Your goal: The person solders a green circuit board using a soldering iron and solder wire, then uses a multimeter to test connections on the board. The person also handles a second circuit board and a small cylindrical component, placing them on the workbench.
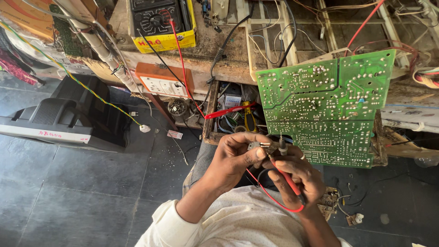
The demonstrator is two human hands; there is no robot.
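A small metal component (254, 145) is being pinched by the left hand (235, 160); red and black multimeter probes (282, 170) are being gripped by the right hand (297, 176) below the bench's (215, 64) front edge.

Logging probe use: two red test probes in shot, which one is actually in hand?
The red probe gripped in the right hand, tip against the small component held by the left hand. The other red probe lies loose over the open drawer.

Single head-worn view, looking steeply down, close over lap, facing workbench (219, 68)
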